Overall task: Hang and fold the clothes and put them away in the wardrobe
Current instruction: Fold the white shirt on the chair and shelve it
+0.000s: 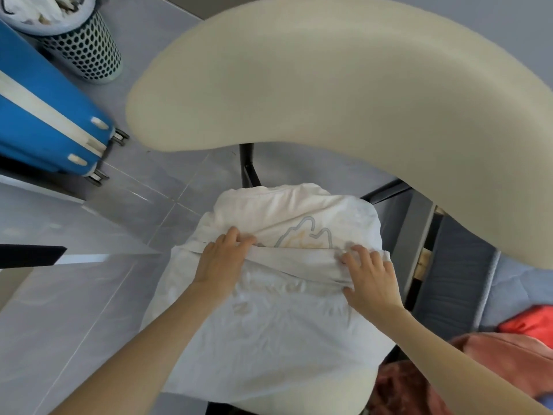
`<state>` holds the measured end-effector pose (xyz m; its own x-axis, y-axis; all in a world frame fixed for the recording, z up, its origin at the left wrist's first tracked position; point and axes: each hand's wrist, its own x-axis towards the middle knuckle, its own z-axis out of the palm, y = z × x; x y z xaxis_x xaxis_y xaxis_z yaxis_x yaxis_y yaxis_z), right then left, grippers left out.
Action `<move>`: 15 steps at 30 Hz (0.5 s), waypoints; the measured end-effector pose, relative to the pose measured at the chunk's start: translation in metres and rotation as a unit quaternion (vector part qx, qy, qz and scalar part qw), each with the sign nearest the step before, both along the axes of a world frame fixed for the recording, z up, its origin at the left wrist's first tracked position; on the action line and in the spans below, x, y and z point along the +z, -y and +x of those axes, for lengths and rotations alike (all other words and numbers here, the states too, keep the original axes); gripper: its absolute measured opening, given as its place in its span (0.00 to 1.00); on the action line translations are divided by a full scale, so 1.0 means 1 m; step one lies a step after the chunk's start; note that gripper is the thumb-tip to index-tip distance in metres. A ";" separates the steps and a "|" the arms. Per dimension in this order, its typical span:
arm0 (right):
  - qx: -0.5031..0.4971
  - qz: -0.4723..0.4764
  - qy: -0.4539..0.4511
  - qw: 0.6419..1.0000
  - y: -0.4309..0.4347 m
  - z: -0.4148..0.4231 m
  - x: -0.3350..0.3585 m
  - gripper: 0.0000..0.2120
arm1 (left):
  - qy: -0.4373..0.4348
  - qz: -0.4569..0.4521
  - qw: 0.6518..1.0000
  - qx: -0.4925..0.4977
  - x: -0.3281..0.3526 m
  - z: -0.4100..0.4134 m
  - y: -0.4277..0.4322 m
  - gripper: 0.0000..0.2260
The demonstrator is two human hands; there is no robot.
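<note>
On the chair seat (338, 396) lay the white shirt (284, 324), looking soft, light and limp. The left hand (223, 259) and right hand (371, 277) apparently pinched its folded edge, left thumb hidden. Gripping both fold ends would likely keep it straight.

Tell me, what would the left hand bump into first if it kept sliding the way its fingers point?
The left hand lies on the white shirt, so it would slide onto the grey-and-yellow print first. Beyond that probably comes the cream chair backrest, though depth is unclear.
</note>
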<state>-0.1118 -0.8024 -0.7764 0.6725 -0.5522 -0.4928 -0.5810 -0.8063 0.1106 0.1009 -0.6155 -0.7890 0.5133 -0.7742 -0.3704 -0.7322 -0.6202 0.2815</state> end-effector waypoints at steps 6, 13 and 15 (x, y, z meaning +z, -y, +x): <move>0.006 -0.084 0.165 0.983 0.017 0.006 0.012 0.05 | -0.016 -0.001 0.998 0.061 0.013 0.015 0.010 0.07; -0.266 0.074 0.287 0.917 0.048 0.061 0.032 0.14 | -0.139 -0.163 0.934 0.286 0.017 0.034 0.040 0.11; -0.341 0.149 0.330 0.868 0.045 0.068 0.026 0.14 | -0.150 -0.216 0.922 0.284 0.021 0.027 0.045 0.15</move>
<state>-0.0441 -0.8478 -0.7507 0.4288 -0.8467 -0.3151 -0.7922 -0.1848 -0.5815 0.1282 -0.6602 -0.7678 0.8066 -0.5198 -0.2815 -0.1724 -0.6624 0.7290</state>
